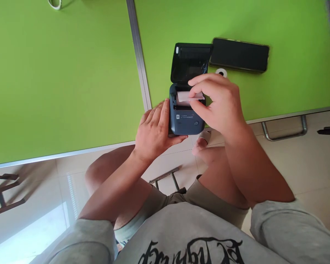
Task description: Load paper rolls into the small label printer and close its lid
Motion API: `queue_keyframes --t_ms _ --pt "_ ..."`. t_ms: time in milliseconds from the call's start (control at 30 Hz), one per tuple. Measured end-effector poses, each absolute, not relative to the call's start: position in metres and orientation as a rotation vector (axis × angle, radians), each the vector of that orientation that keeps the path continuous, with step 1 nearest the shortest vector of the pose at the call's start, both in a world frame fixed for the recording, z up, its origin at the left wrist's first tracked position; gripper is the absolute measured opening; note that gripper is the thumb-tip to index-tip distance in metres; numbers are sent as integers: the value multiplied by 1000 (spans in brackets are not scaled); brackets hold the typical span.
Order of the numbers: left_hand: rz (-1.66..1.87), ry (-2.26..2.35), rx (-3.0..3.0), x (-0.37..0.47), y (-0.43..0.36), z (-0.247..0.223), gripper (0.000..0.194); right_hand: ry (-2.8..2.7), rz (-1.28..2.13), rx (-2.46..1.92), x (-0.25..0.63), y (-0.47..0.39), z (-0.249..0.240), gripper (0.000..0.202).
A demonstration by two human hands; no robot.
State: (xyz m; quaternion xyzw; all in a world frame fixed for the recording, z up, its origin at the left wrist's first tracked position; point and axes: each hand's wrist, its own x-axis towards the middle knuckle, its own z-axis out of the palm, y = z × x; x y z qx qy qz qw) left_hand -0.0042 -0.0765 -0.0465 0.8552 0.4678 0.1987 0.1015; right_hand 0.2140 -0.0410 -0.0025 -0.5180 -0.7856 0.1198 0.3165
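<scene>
A small dark blue printer [186, 126] sits at the front edge of the green table, its black lid [191, 62] swung open. Inside its compartment lies a white paper roll [183, 97]. My left hand [154, 128] rests against the printer's left side, fingers stretched along it and thumb at the bottom front edge. Over the compartment, my right hand [218, 99] pinches the loose end of the paper between thumb and fingers.
Right of the lid lies a black phone [239, 55], with a small white ring-shaped roll [221, 72] just below it. A metal strip [139, 55] crosses the green table [66, 80]. A white curved object [55, 3] is at the top left.
</scene>
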Motion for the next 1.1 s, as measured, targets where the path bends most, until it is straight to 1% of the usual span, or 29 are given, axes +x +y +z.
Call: queue_keyframes --t_ms 67,233,300,367,433,467,567,633,700,767,800,867,933,1033,1100 --pt "605 1372 2534 -4 -77 -45 103 -2057 256 -1300 215 -44 -1 14" --pt "607 1321 2621 -7 -79 -41 70 -2126 213 -1154 218 -55 4 16" --pt "614 1310 2627 -8 -79 -41 64 -2081 209 -1090 220 -56 5 20" --pt "642 1290 2636 -8 -79 -42 60 -1924 192 -1096 222 -52 5 20" --pt "660 1271 2639 -9 -78 -44 58 -1769 218 -1185 224 -44 3 15" --pt "661 1263 2637 -9 -78 -45 57 -1725 254 -1239 224 -39 1 18" --pt "670 1251 2634 -10 -78 -47 57 -1688 398 -1316 221 -26 -4 39" --pt "697 1241 2646 -11 -78 -49 56 -1631 446 -1312 217 -23 -4 45" --pt "714 1234 2653 -11 -78 -50 55 -1529 459 -1293 214 -24 -2 42" --pt "712 1232 2648 -10 -78 -50 55 -1437 455 -1253 212 -30 1 27" --pt "700 1237 2640 -10 -78 -50 55 -1415 462 -1241 213 -34 2 28" --pt "662 1251 2617 -10 -78 -48 54 -1427 526 -1263 215 -45 3 51" --pt "610 1272 2594 -10 -78 -45 53 -1461 645 -1356 218 -54 0 65" --pt "565 1298 2571 -9 -78 -42 51 -1490 829 -1516 220 -63 -8 70" --pt "564 1302 2560 -7 -78 -41 57 -1487 909 -1602 221 -62 -13 69"
